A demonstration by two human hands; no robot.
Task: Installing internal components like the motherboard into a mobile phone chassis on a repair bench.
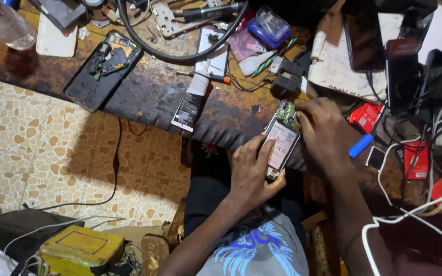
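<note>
My left hand gripped the opened black phone with its white battery and green circuit board at the tabletop's near edge while my right hand pinched at its top, where a slip could, I judged, tear a connector.

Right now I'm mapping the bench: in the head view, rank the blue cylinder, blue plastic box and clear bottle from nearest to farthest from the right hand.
From the right hand:
1. Blue cylinder, just to its right on the bench.
2. Blue plastic box, up the bench, near the top edge.
3. Clear bottle, far top-left corner.
</note>
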